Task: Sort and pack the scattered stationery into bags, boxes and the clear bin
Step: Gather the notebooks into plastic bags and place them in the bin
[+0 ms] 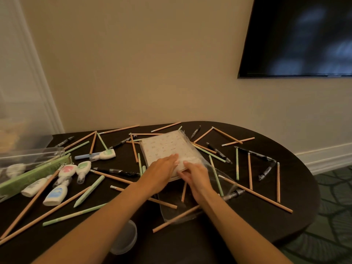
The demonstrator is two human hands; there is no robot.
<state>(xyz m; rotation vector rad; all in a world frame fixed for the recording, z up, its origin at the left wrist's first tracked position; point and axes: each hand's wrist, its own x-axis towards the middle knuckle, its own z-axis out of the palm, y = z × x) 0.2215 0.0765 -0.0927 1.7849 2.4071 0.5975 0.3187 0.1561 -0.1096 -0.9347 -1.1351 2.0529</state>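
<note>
Two hands on a bagged notebook amid scattered stationery.

A dark oval tabletop (266,216) carries a blurred clear bin (28,138) at its far left, and at its centre a clear plastic bag (171,202) with a patterned notebook (167,147) lying partly inside. The left hand (162,169) rests flat on the cover, fingers (172,158) straight and together. The right hand (197,179) grips the notebook's near edge with curled fingers. Left of them lie a green box (28,178) and correction tape dispensers (66,171). Pencils (255,193) and black pens (118,171) lie all around.
</note>
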